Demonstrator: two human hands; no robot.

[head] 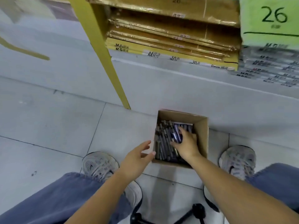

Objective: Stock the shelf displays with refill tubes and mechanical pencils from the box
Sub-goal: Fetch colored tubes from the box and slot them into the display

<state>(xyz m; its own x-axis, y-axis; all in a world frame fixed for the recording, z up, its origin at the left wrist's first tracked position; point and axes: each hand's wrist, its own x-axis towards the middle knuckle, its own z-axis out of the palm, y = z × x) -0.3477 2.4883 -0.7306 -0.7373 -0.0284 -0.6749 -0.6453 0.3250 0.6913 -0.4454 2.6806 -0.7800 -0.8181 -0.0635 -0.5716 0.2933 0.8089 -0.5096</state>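
left hand (139,156) open, fingers spread, just beside left wall of small brown cardboard box (201,126) on pale floor tiles (64,126), contact unclear; loose slim grey tubes (161,139) inside; right hand (188,143) in box, fingers curled round purple tube bunch (177,135)
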